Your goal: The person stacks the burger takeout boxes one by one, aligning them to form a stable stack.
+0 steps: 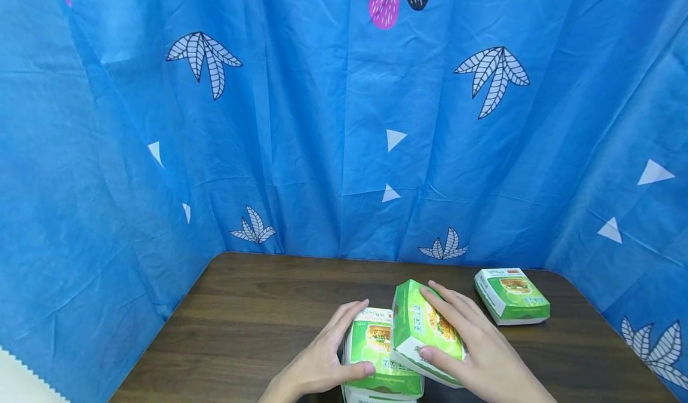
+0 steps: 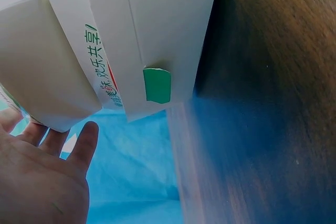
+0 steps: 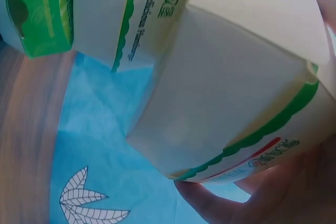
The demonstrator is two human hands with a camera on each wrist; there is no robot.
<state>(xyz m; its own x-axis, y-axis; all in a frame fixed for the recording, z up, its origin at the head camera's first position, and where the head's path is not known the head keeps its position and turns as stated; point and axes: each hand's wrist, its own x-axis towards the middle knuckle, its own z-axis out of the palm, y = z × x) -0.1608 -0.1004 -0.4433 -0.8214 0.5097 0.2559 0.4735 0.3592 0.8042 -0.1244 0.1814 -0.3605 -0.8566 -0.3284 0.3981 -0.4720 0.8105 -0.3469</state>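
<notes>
Two green-and-white burger boxes are stacked near the table's front. My left hand (image 1: 319, 358) grips the upper stacked box (image 1: 371, 346), its thumb along the near side and its fingers at the far left edge. Below it, the lower box (image 2: 163, 30) shows a white side with a green tab in the left wrist view. My right hand (image 1: 481, 346) holds another burger box (image 1: 416, 322), tilted, with the thumb at its near side and the fingers over its top. This tilted box overlaps the right edge of the stack in the head view. The right wrist view shows its white underside.
One more burger box (image 1: 513, 295) lies at the back right of the dark wooden table (image 1: 242, 319). A blue patterned curtain (image 1: 301, 122) hangs behind the table and along both sides.
</notes>
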